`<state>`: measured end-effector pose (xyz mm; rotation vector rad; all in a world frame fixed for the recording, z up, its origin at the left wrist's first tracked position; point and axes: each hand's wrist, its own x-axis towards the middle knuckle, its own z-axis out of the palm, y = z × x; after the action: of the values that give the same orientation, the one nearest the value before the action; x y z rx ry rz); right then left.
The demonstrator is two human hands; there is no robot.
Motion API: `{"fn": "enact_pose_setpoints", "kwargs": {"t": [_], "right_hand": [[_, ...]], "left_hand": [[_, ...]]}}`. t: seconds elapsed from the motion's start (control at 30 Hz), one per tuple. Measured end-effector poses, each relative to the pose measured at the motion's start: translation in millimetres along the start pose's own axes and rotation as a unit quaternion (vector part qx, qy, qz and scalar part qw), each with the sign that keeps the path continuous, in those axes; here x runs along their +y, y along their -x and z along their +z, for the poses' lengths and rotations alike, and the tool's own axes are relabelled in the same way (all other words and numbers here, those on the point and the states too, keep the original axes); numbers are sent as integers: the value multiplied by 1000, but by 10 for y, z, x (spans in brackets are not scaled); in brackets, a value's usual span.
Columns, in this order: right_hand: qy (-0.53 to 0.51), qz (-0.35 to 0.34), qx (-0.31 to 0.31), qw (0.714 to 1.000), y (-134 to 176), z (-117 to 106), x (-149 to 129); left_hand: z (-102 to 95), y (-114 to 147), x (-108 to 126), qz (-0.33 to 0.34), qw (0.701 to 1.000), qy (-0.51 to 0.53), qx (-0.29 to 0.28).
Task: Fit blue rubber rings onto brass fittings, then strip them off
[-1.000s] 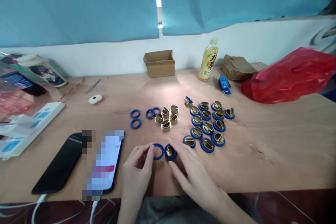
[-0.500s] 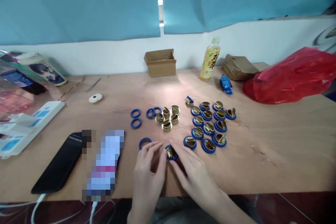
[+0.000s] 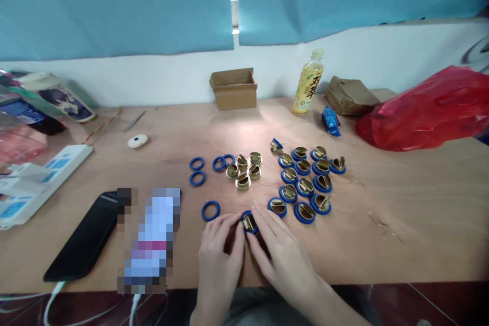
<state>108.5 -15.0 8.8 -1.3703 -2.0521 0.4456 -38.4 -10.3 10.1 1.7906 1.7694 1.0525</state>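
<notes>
A round brass-coloured metal piece [image 3: 249, 222] with a raised bar and a blue ring around it sits on the table between my hands. My left hand [image 3: 220, 244] grips its left edge with fingers and thumb. On the opposite side, my right hand [image 3: 280, 247] holds its right edge. A loose blue ring [image 3: 211, 211] lies just beyond my left fingers. Farther off are more blue rings [image 3: 197, 179] and a cluster of bare brass pieces [image 3: 243, 182]. To the right stand several brass pieces with blue rings [image 3: 304, 212]; one of these [image 3: 276, 144] is tipped over.
On the left lie a black phone [image 3: 82, 239], a second phone [image 3: 153, 234] and a white power strip [image 3: 49, 183]. Along the back are an open cardboard box [image 3: 235, 94], a drink bottle [image 3: 308, 81], a blue packet [image 3: 331, 121] and a red plastic bag [image 3: 424, 112].
My left fingers have drawn in from the loose blue ring and closed against the brass piece's left edge. The right hand stays at its right edge.
</notes>
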Motion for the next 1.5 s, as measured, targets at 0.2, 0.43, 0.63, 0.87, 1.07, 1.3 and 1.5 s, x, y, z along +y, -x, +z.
{"fn": "enact_pose_setpoints", "kwargs": {"t": [0.2,0.43,0.63,0.87,1.07,1.3,1.5], "right_hand": [[-10,23,-3,1000,11,3,6],[-50,33,-8,998,-18,-28,16],[-96,12,-41,994,-45,-71,15],[-144,27,-60,987,-52,-135,-8],[-182,34,-73,980,-16,-161,5],[-222,32,-11,974,13,-148,3],[-252,39,28,967,11,-153,-10]], "left_hand": [[1,2,-29,-8,1000,-16,-10],[-19,-6,-63,0,1000,0,-26],[-55,-6,-64,-20,997,57,-50],[-40,1,-82,-65,988,121,-66],[-63,10,-102,-21,989,119,-88],[-105,-1,-42,-48,977,181,-104],[-87,21,35,-115,951,274,-83]]}}
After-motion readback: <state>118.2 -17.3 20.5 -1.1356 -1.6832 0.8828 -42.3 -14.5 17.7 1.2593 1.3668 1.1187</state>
